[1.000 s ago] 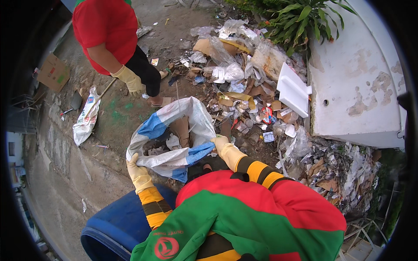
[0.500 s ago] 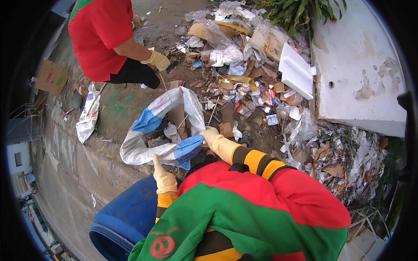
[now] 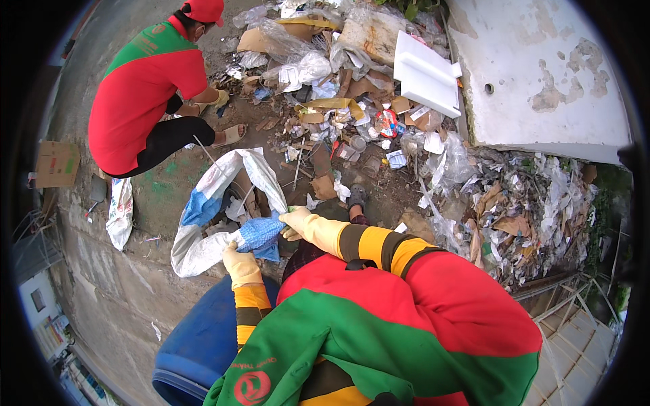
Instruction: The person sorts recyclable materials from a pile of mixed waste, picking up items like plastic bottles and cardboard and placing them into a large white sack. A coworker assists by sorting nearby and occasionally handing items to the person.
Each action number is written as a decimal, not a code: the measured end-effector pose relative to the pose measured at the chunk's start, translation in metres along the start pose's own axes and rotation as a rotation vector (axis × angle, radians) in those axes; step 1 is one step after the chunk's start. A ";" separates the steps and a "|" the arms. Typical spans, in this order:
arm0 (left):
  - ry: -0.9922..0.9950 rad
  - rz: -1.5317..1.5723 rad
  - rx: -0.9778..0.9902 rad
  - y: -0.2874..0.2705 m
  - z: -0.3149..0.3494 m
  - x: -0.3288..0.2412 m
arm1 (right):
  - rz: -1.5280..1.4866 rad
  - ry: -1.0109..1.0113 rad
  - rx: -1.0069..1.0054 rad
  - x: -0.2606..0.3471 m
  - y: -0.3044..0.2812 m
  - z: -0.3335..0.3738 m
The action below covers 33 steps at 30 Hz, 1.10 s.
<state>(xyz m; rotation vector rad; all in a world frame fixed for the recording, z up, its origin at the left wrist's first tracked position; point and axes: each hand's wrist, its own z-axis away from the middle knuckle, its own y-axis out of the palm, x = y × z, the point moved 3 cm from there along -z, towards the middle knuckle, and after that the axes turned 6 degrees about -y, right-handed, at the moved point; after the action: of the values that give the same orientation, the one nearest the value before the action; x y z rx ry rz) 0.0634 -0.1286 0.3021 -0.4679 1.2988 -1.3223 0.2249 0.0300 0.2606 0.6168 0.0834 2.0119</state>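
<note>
A white and blue woven sack (image 3: 187, 254) stands with its mouth spread and its rim folded outward, some rubbish and sticks inside it. My gloved right hand (image 3: 296, 222) is closed on the near right part of the rim, beside a blue patch. On the near side of the same rim, my gloved left hand (image 3: 241, 264) is closed on the fabric, its fingertips partly hidden. Beyond the sack a co-worker (image 3: 145, 101) in red and green squats, with a gloved hand (image 3: 218, 99) low by the rubbish.
A heap of mixed rubbish (image 3: 352, 115) spreads ahead, with a white foam panel (image 3: 423, 74) against a pale wall (image 3: 521, 101). More waste (image 3: 521, 216) lies to the right. A blue barrel (image 3: 196, 338) lies at my left. Farther left are a cardboard box (image 3: 57, 164) and a white bag (image 3: 120, 216).
The co-worker has squatted down, and their gloved hand has moved away from the sack toward the heap. My hands are closer together on the rim. The whole view has shifted slightly.
</note>
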 end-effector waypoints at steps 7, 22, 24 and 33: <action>0.061 0.204 0.038 0.058 -0.006 -0.060 | -0.106 -0.131 -0.127 0.024 -0.162 -0.002; -0.637 1.764 0.205 0.203 -0.067 -0.121 | -0.130 0.038 -1.026 -0.091 -0.560 0.159; -0.582 1.717 0.190 0.213 -0.065 -0.131 | -0.040 0.002 -1.025 -0.111 -0.544 0.163; -0.571 1.690 0.327 0.252 -0.069 -0.138 | 0.832 0.043 -1.112 -0.111 -0.487 0.150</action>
<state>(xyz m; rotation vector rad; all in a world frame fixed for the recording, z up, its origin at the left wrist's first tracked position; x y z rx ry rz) 0.1473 0.0903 0.1217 0.4619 0.5424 0.0939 0.7272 0.1549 0.1974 -0.1716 -1.3664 2.3869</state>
